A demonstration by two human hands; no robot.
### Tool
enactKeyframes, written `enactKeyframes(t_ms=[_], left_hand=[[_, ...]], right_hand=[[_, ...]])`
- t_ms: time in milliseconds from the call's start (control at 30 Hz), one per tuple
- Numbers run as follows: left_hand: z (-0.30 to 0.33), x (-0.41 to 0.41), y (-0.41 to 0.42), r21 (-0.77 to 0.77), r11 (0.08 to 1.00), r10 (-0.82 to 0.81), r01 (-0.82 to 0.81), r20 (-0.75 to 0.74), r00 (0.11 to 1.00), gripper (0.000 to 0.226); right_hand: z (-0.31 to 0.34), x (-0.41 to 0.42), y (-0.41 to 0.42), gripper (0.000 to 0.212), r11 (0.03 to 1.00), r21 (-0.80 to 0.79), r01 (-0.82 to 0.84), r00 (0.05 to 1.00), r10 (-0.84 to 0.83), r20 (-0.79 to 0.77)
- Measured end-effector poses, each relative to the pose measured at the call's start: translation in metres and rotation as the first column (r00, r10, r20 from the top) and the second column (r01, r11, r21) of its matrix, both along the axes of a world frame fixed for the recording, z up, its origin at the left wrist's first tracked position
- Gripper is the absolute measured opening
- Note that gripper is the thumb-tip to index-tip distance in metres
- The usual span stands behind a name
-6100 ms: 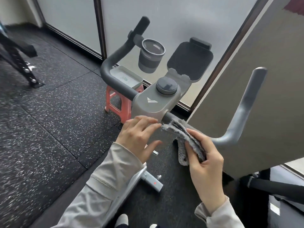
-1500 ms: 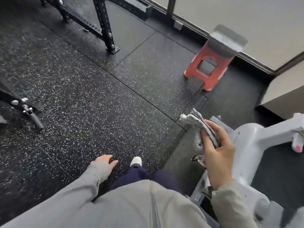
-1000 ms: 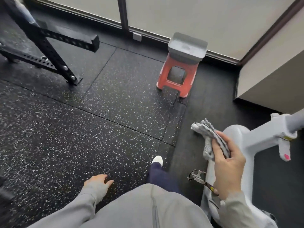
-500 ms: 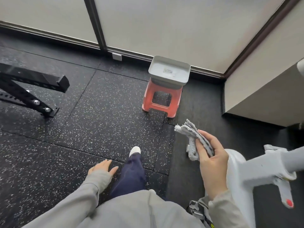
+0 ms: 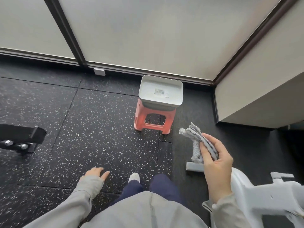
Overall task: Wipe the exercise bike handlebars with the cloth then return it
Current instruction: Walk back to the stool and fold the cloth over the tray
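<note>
step: returning the cloth (image 5: 196, 142), judged from the handlebars being out of view
cloth: bunched, pinched by the right hand (image 5: 215, 163), held over the floor near the stool (image 5: 153, 120)
left hand (image 5: 97, 174): relaxed, holding nothing, hanging at the side
target: likely the grey tray (image 5: 160, 92) atop the stool
advice: step closer, carry the cloth over the tray's middle, lower it inside the rim, then let go so no corner hangs out

fluffy grey cloth (image 5: 195, 139), smooth plastic stool (image 5: 152, 120), speckled rubbery floor (image 5: 98, 129)
</note>
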State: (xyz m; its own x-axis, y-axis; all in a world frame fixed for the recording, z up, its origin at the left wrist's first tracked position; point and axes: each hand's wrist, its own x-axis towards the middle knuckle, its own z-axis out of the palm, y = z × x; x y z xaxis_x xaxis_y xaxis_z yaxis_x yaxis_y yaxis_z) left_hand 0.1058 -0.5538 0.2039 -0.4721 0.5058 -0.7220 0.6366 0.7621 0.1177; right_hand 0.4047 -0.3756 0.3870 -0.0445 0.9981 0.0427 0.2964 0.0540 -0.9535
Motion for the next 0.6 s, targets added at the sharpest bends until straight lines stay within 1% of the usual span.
enactKeyframes(t_ms=[100,233,400,467,600], left_hand=[[-0.002,-0.008,0.032,0.004,1.0,-0.021,0.021,-0.007,1.0,0.052],[-0.005,-0.011,0.091,-0.058,0.997,-0.057,0.057,-0.005,0.998,0.053],[-0.003,-0.009,0.18,-0.092,0.993,-0.08,0.077,-0.029,0.996,0.054],[0.001,-0.007,0.215,-0.082,0.993,-0.082,0.079,-0.035,0.996,0.053],[0.018,-0.006,0.282,0.005,0.998,-0.065,0.066,-0.044,0.997,0.052]], right_hand=[[-0.003,-0.01,0.032,0.03,1.0,-0.013,0.018,1.0,-0.018,0.007],[-0.006,-0.023,0.091,0.033,1.0,-0.019,-0.002,1.0,0.002,-0.004],[-0.009,-0.031,0.174,0.027,0.998,-0.038,-0.044,0.997,0.042,-0.061],[-0.007,-0.032,0.204,0.027,0.997,-0.044,-0.055,0.996,0.052,-0.076],[-0.003,-0.037,0.261,0.026,0.996,-0.042,-0.083,0.993,0.079,-0.091]])
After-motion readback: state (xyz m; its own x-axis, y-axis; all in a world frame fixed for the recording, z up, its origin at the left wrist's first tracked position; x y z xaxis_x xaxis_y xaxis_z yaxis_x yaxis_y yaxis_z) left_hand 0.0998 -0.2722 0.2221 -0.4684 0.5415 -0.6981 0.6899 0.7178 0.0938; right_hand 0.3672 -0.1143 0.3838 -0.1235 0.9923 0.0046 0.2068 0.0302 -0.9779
